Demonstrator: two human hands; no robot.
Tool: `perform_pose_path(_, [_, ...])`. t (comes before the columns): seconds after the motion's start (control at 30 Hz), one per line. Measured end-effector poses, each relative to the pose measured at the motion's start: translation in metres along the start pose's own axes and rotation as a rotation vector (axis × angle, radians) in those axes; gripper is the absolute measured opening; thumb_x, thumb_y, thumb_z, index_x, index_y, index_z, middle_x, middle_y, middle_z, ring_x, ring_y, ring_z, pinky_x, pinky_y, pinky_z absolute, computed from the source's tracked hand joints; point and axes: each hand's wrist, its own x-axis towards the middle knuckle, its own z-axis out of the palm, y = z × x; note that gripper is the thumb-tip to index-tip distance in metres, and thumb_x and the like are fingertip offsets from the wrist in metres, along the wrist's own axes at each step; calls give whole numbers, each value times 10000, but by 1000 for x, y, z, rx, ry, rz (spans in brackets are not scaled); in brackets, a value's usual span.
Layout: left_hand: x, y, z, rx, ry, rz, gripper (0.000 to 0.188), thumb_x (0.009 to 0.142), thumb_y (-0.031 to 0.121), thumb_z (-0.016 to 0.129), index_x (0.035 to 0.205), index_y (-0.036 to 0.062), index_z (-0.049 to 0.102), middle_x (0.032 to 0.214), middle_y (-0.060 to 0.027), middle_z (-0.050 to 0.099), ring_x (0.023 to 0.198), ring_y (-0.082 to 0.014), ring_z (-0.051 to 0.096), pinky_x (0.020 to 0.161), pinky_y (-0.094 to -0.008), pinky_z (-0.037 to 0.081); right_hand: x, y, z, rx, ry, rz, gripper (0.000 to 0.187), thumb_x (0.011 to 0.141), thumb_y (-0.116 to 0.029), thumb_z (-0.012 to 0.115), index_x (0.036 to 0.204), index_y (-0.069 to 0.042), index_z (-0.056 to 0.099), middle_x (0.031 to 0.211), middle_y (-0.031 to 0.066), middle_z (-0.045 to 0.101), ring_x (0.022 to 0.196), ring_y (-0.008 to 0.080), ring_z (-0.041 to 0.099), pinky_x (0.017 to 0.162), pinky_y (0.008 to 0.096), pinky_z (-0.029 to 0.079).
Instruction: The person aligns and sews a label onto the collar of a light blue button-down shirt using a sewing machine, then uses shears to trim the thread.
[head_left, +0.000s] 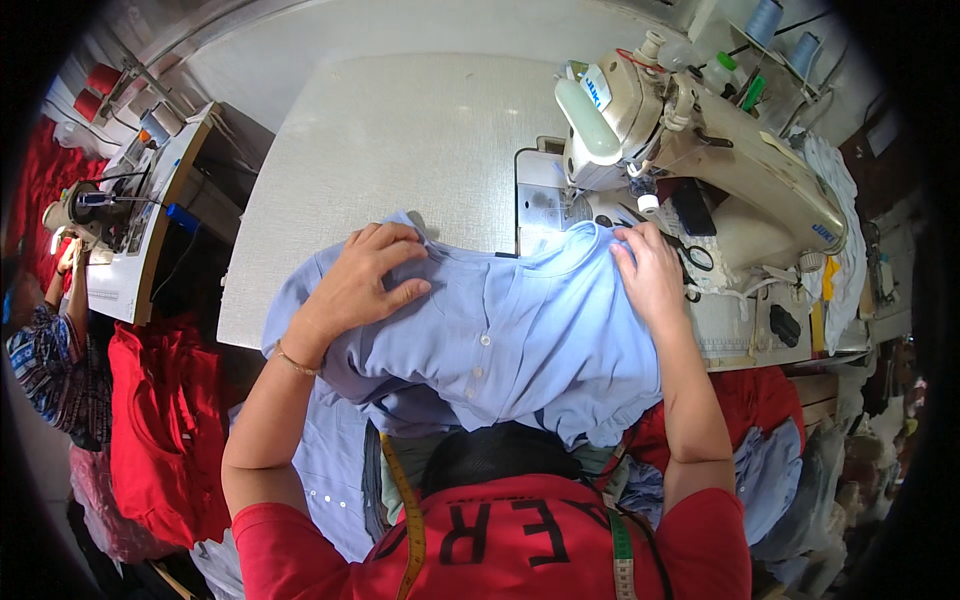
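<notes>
A light blue blouse (470,330) with a round neckline and a buttoned front placket lies spread over the near edge of the sewing table. On its left shoulder area rests my left hand (365,275), fingers bent and thumb held apart from them. My right hand (650,270) touches the other shoulder beside the neckline, with a gap between its thumb and fingers. The blouse's lower part drops toward my lap, partly hidden in folds. Just beyond the neckline is the metal needle plate (545,207) of a sewing machine (700,140).
Black-handled scissors (697,258) and a dark phone-like object (692,207) lie near my right hand. A measuring tape (405,500) hangs round my neck. Red garments (165,430) hang at left, where another person (60,340) works at a second machine. Blue thread cones (765,20) stand upper right.
</notes>
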Motion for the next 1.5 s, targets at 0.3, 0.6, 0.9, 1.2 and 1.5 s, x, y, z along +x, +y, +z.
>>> perform_pose_path(0.3, [-4, 2, 3, 76, -8, -22, 337, 747, 232, 707, 1024, 64, 614, 1118, -109, 543, 1049, -290, 493, 930, -374, 373, 15, -51, 7, 807, -186, -263, 284, 772, -56, 677, 1043, -9, 606, 992, 127, 596, 892, 294, 585, 764, 342, 480])
perform_pose_path(0.6, [-4, 1, 5, 72, 8, -4, 346, 753, 239, 708, 1037, 67, 610, 1117, -112, 541, 1049, -294, 494, 927, -379, 381, 32, -49, 41, 959, -158, -137, 106, 848, -108, 626, 881, -9, 608, 788, 32, 584, 702, 120, 573, 625, 255, 466])
perform_pose_path(0.9, [-3, -1, 4, 72, -8, -5, 336, 745, 226, 713, 1020, 58, 616, 1122, -106, 538, 1070, -294, 490, 941, -381, 375, 38, -28, 35, 1475, -227, 373, 121, 916, -177, 578, 905, -57, 578, 762, 10, 568, 656, 87, 557, 602, 229, 474])
perform_pose_path(1.2, [-1, -2, 2, 38, 2, -8, 321, 742, 213, 710, 1009, 60, 620, 1118, -101, 541, 1067, -295, 492, 938, -382, 374, 14, 42, 12, 2135, 46, 434, 120, 866, -155, 624, 912, -52, 585, 854, 56, 568, 810, 166, 542, 730, 297, 456])
perform_pose_path(1.5, [-7, -1, 2, 40, 7, -21, 313, 760, 166, 691, 1041, 66, 599, 1159, -111, 523, 1085, -307, 478, 950, -390, 388, -186, 149, -106, 1045, -249, 707, 200, 848, -251, 642, 827, -69, 560, 736, 45, 517, 571, 128, 485, 550, 244, 417])
